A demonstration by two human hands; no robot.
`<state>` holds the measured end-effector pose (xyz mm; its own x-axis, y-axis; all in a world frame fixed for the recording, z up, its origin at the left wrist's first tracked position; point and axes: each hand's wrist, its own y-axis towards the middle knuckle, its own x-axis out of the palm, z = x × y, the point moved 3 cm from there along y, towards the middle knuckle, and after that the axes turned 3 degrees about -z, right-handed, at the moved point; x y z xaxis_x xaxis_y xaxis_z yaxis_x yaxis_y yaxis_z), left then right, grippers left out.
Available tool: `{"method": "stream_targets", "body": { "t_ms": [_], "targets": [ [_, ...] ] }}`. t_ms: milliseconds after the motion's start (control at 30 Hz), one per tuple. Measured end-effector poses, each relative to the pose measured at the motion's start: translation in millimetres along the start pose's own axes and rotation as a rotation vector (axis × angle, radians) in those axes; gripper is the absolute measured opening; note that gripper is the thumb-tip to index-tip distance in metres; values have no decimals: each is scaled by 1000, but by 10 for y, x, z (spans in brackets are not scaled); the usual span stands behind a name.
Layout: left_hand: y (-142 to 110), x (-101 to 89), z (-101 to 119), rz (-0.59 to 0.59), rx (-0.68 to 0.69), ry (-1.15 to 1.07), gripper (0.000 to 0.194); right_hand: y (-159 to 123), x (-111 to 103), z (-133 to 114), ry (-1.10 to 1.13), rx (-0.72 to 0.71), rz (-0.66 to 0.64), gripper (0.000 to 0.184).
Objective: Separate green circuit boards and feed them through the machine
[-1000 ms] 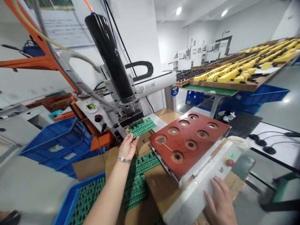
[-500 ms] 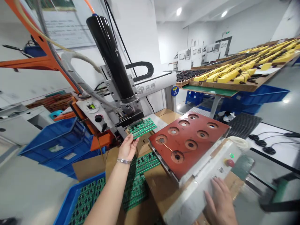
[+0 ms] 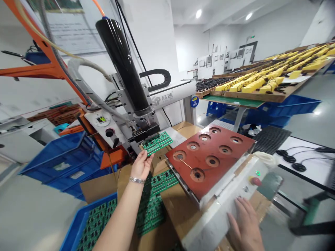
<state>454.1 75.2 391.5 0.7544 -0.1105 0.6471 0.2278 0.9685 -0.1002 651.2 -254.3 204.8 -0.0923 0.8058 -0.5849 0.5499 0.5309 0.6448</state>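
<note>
My left hand (image 3: 142,164) pinches the near-left corner of a green circuit board (image 3: 159,142), thumb and fingers closed on its edge. The board is tilted below the machine's head, close to a black bar (image 3: 144,133) under the tall black cylinder (image 3: 123,62). My right hand (image 3: 244,223) lies on the pale front panel (image 3: 209,223) of the machine, fingers stretched out, with the tips near a small button. A red knob (image 3: 255,180) and a green-lit button (image 3: 258,173) sit further along that panel. Behind it is a reddish-brown plate (image 3: 199,181) with several round recesses.
More green circuit boards (image 3: 154,212) lie stacked below my left forearm, others in a blue bin (image 3: 69,230). Blue crates (image 3: 60,157) stand at the left. An orange frame (image 3: 52,69) rises at the upper left. Yellow parts (image 3: 251,85) fill trays on a table at the right.
</note>
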Motion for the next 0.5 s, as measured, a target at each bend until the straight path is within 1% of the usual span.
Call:
{"method": "stream_targets", "body": {
  "t_ms": [200, 500],
  "targets": [
    [12, 45, -4, -10, 2, -18, 13, 4, -6, -14, -12, -4, 10, 53],
    [76, 11, 22, 9, 16, -41, 8, 3, -8, -24, -6, 9, 13, 53]
  ]
}}
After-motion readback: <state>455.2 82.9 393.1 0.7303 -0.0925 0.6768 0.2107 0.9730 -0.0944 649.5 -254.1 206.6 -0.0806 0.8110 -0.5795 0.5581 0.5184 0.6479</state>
